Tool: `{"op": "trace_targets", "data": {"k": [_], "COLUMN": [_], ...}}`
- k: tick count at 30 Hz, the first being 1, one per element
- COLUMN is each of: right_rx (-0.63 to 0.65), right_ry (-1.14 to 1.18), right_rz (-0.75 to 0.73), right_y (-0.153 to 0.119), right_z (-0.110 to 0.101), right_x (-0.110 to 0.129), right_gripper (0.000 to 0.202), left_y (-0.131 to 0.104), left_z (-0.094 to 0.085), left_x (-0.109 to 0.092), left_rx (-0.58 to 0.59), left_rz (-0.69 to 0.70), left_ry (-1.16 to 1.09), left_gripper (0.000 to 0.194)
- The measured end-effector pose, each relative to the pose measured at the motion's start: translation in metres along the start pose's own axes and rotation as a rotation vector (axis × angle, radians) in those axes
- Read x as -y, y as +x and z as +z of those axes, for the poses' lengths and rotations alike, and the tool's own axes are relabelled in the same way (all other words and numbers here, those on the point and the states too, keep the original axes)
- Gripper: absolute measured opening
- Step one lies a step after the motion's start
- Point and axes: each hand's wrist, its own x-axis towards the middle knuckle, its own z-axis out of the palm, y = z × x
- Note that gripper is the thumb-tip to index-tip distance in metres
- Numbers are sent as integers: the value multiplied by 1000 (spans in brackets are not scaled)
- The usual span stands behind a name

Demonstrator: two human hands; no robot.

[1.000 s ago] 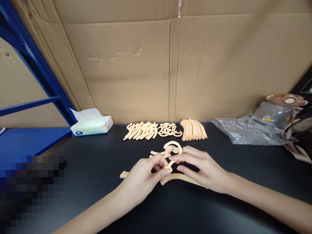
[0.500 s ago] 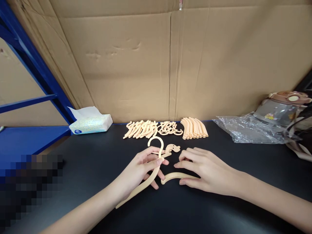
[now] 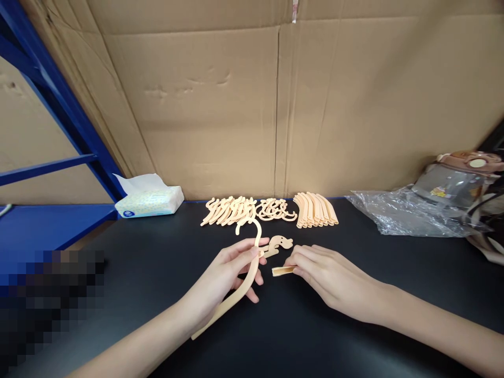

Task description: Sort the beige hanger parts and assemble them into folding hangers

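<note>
Though part-hidden, strip (image 3: pixel 282 271) in right hand (image 3: pixel 334 275).

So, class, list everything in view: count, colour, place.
Hooked curved piece: one, pale, left hand
Straight-looking piece: one, pale, right hand
Cut-out with holes: one, pale, between hands
Heaps of pieces: three, pale, table's far edge
Tissue pack: one, white-yellow-blue, far left
Plastic sheet or bag: one, clear, far right
Bottle: one, clear with brown lid, behind plastic
Table: one, black, beneath
Cardboard: panels, brown, behind
Frame: one, blue, left
Hands (left, right): two, centre
</note>
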Motion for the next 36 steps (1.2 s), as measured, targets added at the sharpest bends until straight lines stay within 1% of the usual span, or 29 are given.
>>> {"op": "trace_targets", "data": {"k": [2, 6, 10, 12, 14, 17, 23, 28, 32, 36], "right_rx": [-4, 6, -12, -31, -58, -114, -186, -206, -193, -172], "right_ry": [-9, 23, 68, 63, 44, -2, -162, -198, -221, -258], "right_rz": [-7, 28, 45, 36, 12, -35, -95, -123, -149, -172], "right_y": [0, -1, -2, -2, -2, -2, -2, -2, -3, -4], "right_z": [2, 3, 5, 7, 9, 11, 9, 8, 10, 13], "right_x": [-2, -4, -5, -5, -5, -6, -7, -5, -3, -2], "right_gripper": [22, 23, 20, 24, 28, 26, 28, 34, 37, 40], "left_y": [-1, -2, -3, -3, -3, -3, -4, -4, -3, -4], "left_z": [0, -2, -2, -1, -1, 0, 0, -4, -5, -6], "left_x": [1, 2, 2, 1, 0, 0, 0, -1, -1, -1], "left_rx": [35, 100, 92, 97, 113, 131, 195, 204, 181, 185], "left_rz": [-12, -16, -34, -56, -75, -95, -172, -161, -169, -156], "left_ry": [-7, 0, 6, 13, 16, -3, -9, -3, 12, 69], "left_gripper": [34, 35, 36, 36, 37, 39, 38, 34, 32, 34]}}
